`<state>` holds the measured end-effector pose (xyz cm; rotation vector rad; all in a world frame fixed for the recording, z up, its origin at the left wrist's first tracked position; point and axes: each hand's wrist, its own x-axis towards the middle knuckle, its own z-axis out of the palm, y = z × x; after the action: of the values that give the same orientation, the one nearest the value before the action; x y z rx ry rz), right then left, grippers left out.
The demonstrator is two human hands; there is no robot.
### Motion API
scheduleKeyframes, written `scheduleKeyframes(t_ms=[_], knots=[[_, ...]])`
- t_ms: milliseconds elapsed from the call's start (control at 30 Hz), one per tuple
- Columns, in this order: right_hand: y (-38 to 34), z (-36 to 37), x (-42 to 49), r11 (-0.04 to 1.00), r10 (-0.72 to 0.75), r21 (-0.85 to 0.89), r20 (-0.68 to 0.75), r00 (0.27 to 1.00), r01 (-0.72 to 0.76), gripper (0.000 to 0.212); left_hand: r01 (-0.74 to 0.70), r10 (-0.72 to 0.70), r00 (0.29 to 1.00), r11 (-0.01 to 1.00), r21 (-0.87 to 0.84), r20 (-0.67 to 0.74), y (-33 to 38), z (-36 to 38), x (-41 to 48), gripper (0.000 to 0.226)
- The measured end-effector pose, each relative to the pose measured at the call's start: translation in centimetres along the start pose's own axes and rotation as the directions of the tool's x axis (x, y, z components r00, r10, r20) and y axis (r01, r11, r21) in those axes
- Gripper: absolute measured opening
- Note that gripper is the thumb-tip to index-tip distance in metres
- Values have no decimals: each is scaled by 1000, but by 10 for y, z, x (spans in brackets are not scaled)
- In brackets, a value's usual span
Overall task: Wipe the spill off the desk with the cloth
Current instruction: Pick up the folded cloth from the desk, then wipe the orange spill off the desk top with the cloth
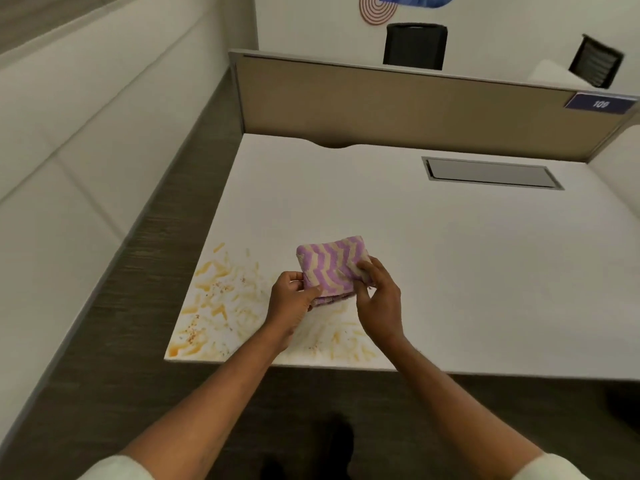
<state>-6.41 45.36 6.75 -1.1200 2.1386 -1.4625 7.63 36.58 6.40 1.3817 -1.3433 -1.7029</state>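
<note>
Purple-striped folded cloth (331, 266), long axis running left-right, pinched by left hand (290, 299) and right hand (379, 299)

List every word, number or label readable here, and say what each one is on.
"109", slightly blurred: white digits on the dark blue nameplate at the right end of the partition behind the desk.
The wall art at the top shows only rings and a blue shape, no text.
Nothing else carries writing.

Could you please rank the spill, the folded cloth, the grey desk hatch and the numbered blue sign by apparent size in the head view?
1. Spill
2. Desk hatch, though it is farther away
3. Cloth
4. Blue sign, farthest away
</note>
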Motion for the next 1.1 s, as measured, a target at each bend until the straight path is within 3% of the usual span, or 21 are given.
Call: scheduleKeyframes(t_ms=[167, 367, 833, 967, 1100], knots=[[9, -29, -19, 1000, 16, -8, -22, 1000, -16, 36, 28, -29, 999, 1000, 12, 45, -8, 20, -26, 33], [34, -57, -34, 998, 63, 17, -7, 998, -63, 36, 41, -41, 999, 999, -9, 4, -27, 54, -51, 28], [121, -120, -44, 999, 51, -26, 270, 962, -45, 40, 174, -175, 968, 984, -25, -182, -86, 137, -94, 31], [135, -125, -45, 977, 47, -207, 406, 913, 42, 36, 253, -259, 940, 966, -57, -222, -97, 146, -96, 34], [138, -125, -42, 835, 29, -503, 444, 896, 222, 43, 287, -300, 924, 954, -88, -237, -99, 148, -96, 33]])
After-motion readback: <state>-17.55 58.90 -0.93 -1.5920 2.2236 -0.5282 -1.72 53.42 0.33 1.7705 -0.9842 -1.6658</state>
